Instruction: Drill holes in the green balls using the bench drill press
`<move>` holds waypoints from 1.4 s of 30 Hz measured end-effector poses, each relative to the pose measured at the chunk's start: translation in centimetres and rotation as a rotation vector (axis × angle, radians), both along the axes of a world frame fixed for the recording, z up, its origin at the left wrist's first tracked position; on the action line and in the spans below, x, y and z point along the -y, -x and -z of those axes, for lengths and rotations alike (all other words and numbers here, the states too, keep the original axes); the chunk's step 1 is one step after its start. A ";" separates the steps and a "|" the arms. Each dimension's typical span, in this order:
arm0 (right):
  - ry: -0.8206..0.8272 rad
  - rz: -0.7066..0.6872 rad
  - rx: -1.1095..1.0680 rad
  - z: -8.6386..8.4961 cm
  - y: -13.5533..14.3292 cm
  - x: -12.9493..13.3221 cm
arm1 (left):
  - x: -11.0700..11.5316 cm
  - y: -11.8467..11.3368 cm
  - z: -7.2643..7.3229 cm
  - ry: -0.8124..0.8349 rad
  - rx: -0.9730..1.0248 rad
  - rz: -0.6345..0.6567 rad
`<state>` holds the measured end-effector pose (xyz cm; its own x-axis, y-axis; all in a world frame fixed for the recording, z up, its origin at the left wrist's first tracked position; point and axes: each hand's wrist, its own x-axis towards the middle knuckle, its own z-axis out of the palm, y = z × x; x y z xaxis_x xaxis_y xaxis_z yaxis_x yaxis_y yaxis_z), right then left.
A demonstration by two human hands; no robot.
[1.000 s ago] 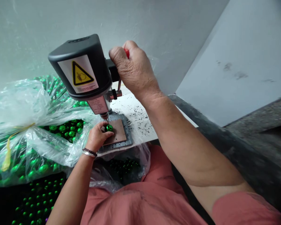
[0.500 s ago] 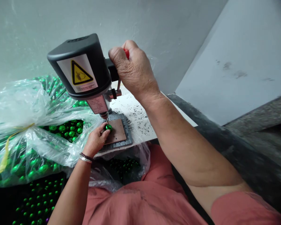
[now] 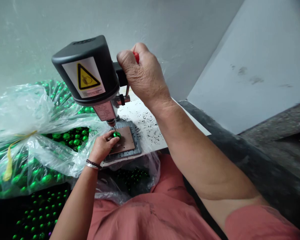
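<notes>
A black drill press [image 3: 86,73] with a yellow warning label stands over a small wooden board [image 3: 126,140] on its grey metal base [image 3: 137,146]. My left hand [image 3: 103,145] pinches a shiny green ball [image 3: 116,135] between thumb and fingers on the board, right under the thin drill bit [image 3: 114,128]. My right hand [image 3: 145,73] is wrapped round the press lever, whose red knob [image 3: 136,57] shows between thumb and fingers.
Clear plastic bags [image 3: 22,116] full of green balls lie at the left. Below them is a dark tray [image 3: 40,213] of small green balls. Dark shavings dot the white tabletop [image 3: 150,123]. Another plastic bag [image 3: 153,170] hangs below the table's front edge.
My left hand and the green ball have shifted very slightly right and up. My right hand stays on the lever, with hardly any movement.
</notes>
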<state>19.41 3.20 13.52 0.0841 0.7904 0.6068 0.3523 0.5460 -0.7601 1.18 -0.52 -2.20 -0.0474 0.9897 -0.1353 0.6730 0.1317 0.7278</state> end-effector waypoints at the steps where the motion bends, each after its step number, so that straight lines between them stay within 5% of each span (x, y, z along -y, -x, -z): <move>1: -0.002 0.002 0.002 0.0 0.0 0.0 | 0.0 0.0 0.1 -0.011 -0.009 0.006; 24: -0.021 -0.022 -0.014 0.5 -0.1 0.8 | -0.4 -0.2 0.6 -0.053 -0.062 -0.003; 42: -0.187 0.218 0.095 7.3 0.4 5.6 | 0.0 -0.4 0.8 -0.094 -0.167 0.052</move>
